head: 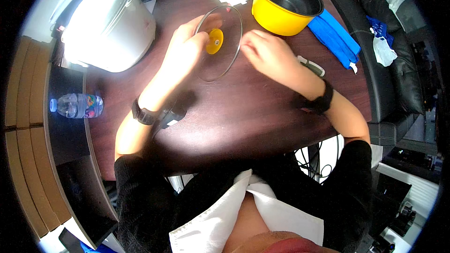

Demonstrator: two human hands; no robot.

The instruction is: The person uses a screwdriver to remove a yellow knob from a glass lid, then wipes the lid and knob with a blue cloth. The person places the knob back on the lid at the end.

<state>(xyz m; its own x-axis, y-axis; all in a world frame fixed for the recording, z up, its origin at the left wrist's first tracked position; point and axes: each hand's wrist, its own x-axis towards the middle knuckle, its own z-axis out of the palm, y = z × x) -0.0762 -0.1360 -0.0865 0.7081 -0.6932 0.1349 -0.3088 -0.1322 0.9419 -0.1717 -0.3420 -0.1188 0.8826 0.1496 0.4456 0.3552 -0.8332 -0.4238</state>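
Observation:
A round glass lid [228, 58] with a metal rim and a yellow knob [215, 41] is tilted nearly on edge above the table. My left hand [188, 44] grips it at the left side, thumb near the knob and fingers behind the glass. Close to the opposite rim is my right hand [265, 52], blurred, its fingers curled. Whether those fingers touch or pinch the rim cannot be made out. Beyond the right hand stands a yellow pot [281, 17] with a black inside.
A white rice cooker [116, 31] stands at the back left of the brown table [253, 112]. A water bottle [79, 105] lies at the left edge. Right of the pot is a folded blue cloth [334, 37]; a grey-and-white object [312, 66] sits by my right forearm.

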